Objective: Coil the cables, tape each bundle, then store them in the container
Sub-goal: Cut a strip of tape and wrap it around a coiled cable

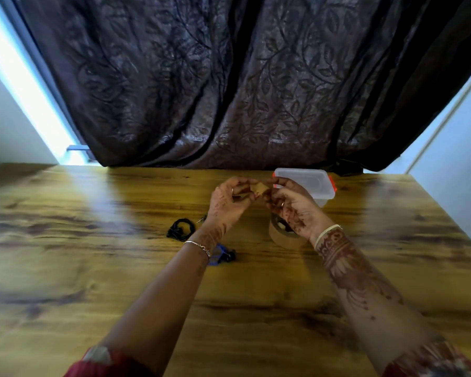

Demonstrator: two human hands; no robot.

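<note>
**Both hands hold a piece of tape above the table**

The left hand (227, 204) and the right hand (292, 206) are raised together over the wooden table (93, 268). Between them is a small piece of brown tape (259, 189). The thumb and fingers of the left hand are curled and pinch its left edge. The fingers of the right hand are closed on its right edge in the same way.

The roll of tape (279, 236) lies flat on the table just under the right wrist, which hides a part of it. The black cable (181, 228) lies as a coil on the table, to the left of the left wrist. The blue cable (220, 255) lies closer to the person, and the left forearm covers a part of it. It is too blurred to tell if either bundle has tape on it.

The clear container (314, 180) with orange clips stands near the far edge of the table, just behind the hands. A dark curtain (229, 77) with a leaf pattern hangs behind the table.
</note>
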